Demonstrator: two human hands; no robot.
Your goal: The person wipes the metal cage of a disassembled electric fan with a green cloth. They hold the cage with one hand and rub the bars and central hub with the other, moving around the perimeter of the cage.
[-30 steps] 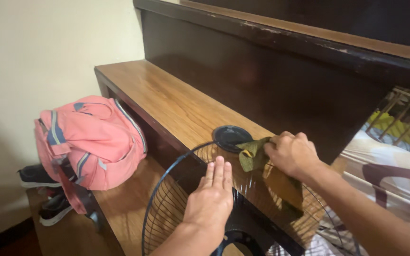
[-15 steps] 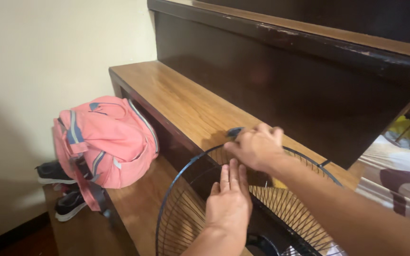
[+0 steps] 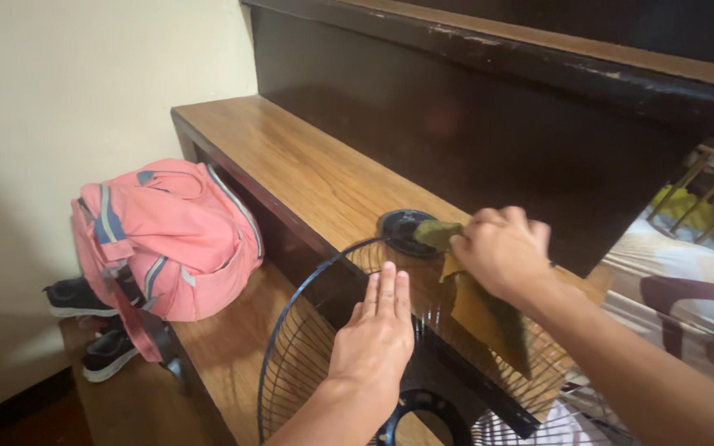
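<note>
Left hand (image 3: 373, 334) flat on wire fan guard (image 3: 307, 347), light & springy; right hand (image 3: 502, 252) clamped on soft olive cloth (image 3: 489, 318); hold guard by rim.

Glossy varnished wood stair tread (image 3: 291, 165), thin metal wire fan guard (image 3: 307, 347), soft olive cloth (image 3: 481, 310), pink fabric backpack (image 3: 175, 239)
</note>
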